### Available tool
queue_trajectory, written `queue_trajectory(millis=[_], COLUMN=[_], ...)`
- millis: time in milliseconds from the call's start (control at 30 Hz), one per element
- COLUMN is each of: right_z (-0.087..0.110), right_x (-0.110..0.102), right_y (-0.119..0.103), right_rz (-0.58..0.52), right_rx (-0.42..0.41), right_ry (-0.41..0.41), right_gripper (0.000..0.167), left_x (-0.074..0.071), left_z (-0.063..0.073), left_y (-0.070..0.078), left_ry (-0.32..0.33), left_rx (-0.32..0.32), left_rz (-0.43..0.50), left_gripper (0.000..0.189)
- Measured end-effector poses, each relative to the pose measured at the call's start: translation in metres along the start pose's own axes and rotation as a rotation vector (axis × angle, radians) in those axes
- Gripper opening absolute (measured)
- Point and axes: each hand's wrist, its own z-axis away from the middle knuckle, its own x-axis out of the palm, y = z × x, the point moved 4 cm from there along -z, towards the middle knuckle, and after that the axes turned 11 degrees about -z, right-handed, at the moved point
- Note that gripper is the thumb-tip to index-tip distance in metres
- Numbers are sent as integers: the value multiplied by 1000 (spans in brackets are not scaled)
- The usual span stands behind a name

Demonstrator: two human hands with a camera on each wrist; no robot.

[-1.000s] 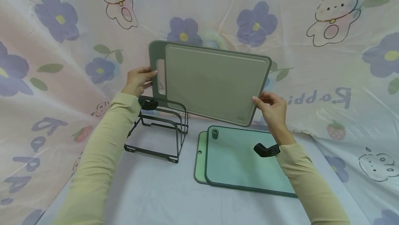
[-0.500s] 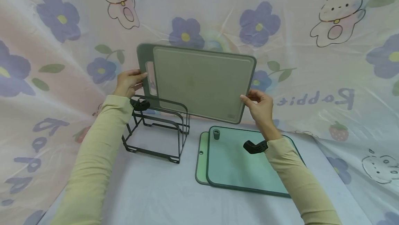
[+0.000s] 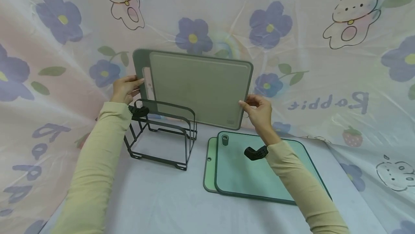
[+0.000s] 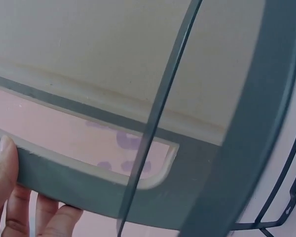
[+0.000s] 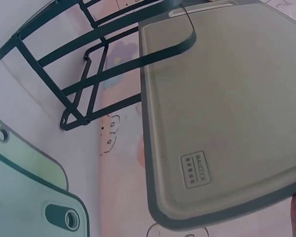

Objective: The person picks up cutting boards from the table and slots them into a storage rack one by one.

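Observation:
A grey-green cutting board [image 3: 197,88] is held up on its long edge, tilted slightly, behind a black wire rack [image 3: 162,129]. At its handle end, my left hand [image 3: 124,89] pinches the dark strip beside the handle slot, thumb in front and fingers behind. My right hand [image 3: 258,113] pinches the opposite short edge near the lower corner. In the left wrist view, the thumb [image 4: 6,158] lies on the handle strip [image 4: 79,180]. The rack's bars [image 5: 118,64] cross in front of the board [image 5: 227,108] in the right wrist view.
On the white table, a larger teal cutting board [image 3: 253,169] lies flat over a light green board [image 3: 210,169], under my right forearm. A patterned cloth [image 3: 227,10] hangs behind. Each wrist wears a black strap.
Both hands have carried the grey-green board to the left, further behind the rack. The rack and the boards lying on the table stay where they were.

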Motion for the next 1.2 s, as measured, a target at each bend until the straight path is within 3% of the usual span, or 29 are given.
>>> queue_trajectory(millis=[333, 500, 700, 833, 1067, 1200], right_z=[2, 3, 1, 1, 0, 1], right_x=[17, 25, 31, 34, 45, 51], right_y=[6, 10, 15, 18, 22, 26], right_rz=[-37, -51, -57, -64, -71, -69], right_rx=[32, 57, 58, 69, 73, 86], right_ry=[10, 3, 8, 20, 24, 15], right_gripper=[25, 26, 27, 24, 21, 21], left_x=[-14, -21, -25, -27, -35, -41], left_z=[-3, -3, -5, -7, -11, -10], left_y=[0, 2, 1, 0, 1, 1], left_ry=[37, 39, 56, 65, 41, 33], left_rx=[1, 9, -8, -21, -17, -15], left_rz=[44, 56, 33, 11, -59, -59], left_gripper=[55, 37, 43, 36, 61, 64])
